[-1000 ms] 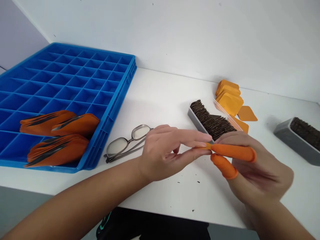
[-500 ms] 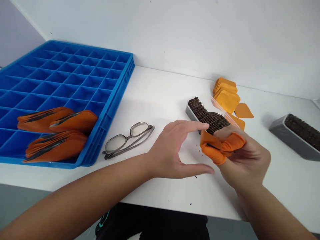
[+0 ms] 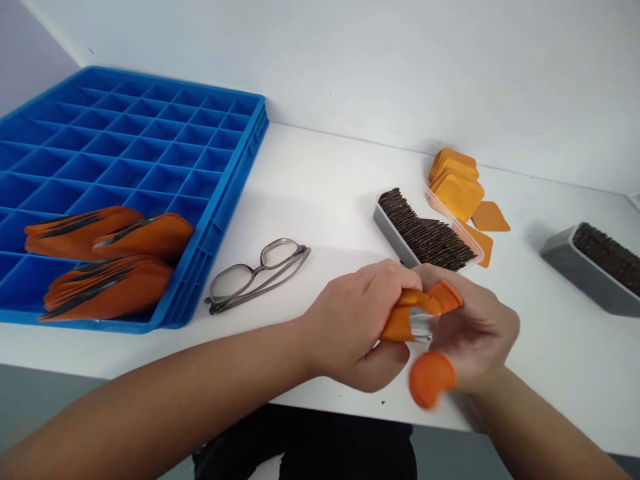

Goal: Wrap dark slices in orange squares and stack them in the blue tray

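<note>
An orange pouch is pinched between the thumb and fingers of my left hand. Its mouth faces right and shows a silvery lining. My right hand is just beside that mouth, wearing orange finger cots on the thumb and index finger. The thumb's cot is blurred and held well below the index cot, which is at the pouch's upper edge; whether it touches cannot be told. Behind both hands is a clear tub packed with thin dark brown pieces standing on edge.
A blue divided tray on the left holds several bundles of orange pouches. Folded glasses lie beside it. More flat orange pouches are piled behind the tub. A second tub of dark pieces stands far right.
My left hand has moved right and closed on the orange pouch, which was at my right fingers before. My right thumb and index finger have spread apart. The pouch's silvery inside now shows.
</note>
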A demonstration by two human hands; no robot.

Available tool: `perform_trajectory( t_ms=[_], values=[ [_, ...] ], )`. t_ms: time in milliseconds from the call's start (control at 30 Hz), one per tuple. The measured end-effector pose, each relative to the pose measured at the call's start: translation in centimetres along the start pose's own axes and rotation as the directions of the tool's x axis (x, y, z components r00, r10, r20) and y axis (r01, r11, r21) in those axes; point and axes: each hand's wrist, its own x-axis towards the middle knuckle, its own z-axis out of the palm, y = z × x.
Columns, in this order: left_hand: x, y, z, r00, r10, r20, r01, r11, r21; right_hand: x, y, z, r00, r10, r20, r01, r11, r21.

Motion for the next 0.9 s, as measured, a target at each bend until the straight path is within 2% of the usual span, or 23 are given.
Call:
perform_trajectory(
  t_ms=[33,100,167,233,267,333,400,467,633,700,800,900],
  values=[
    [0.0,0.1,-0.1,1.0,-0.022,0.012,0.022,1.0,-0.002,0.0,0.0,-0.1,1.0,-0.015,-0.012,0.015,0.999,0.038],
    [-0.1,0.3,-0.3,0.998,-0.062,0.021,0.062,0.998,-0.008,-0.1,-0.1,-0.4,0.997,0.045,-0.07,-0.042,0.998,0.055],
    [-0.1,0.4,-0.3,0.994,-0.108,0.02,0.109,0.994,-0.019,-0.1,0.2,-0.4,0.975,0.037,-0.22,-0.037,0.999,0.004],
    [-0.1,0.3,-0.3,0.989,-0.149,-0.003,0.149,0.989,-0.023,0.0,0.9,-0.4,0.922,-0.19,-0.338,0.162,0.981,-0.108],
    [-0.2,0.3,-0.2,0.988,-0.156,-0.019,0.155,0.988,-0.027,0.1,1.4,-0.4,0.881,-0.329,-0.341,0.288,0.943,-0.167],
    [-0.2,0.2,-0.1,0.989,-0.137,-0.052,0.135,0.99,-0.042,0.2,2.1,-0.5,0.829,-0.516,-0.215,0.47,0.851,-0.232],
    [-0.2,0.1,0.0,0.991,-0.102,-0.081,0.097,0.993,-0.073,0.4,2.3,-0.8,0.843,-0.536,-0.047,0.513,0.827,-0.229],
    [-0.3,0.1,0.1,0.99,-0.094,-0.103,0.083,0.99,-0.11,0.5,2.0,-1.3,0.86,-0.506,0.061,0.506,0.833,-0.224],
    [-0.5,0.0,0.4,0.975,-0.15,-0.165,0.11,0.968,-0.226,0.2,0.6,-2.0,0.86,-0.476,0.185,0.51,0.814,-0.278],
    [-0.5,0.0,0.4,0.968,-0.186,-0.169,0.141,0.958,-0.248,0.1,0.5,-1.7,0.867,-0.468,0.174,0.499,0.811,-0.305],
    [-0.4,-0.2,0.3,0.969,-0.169,-0.183,0.146,0.981,-0.13,0.1,0.8,-1.1,0.891,-0.447,0.085,0.447,0.825,-0.346],
    [-0.2,-0.1,-0.2,0.977,-0.101,-0.19,0.117,0.99,0.077,0.3,1.1,-1.1,0.908,-0.387,0.162,0.419,0.836,-0.355]
  ],
)
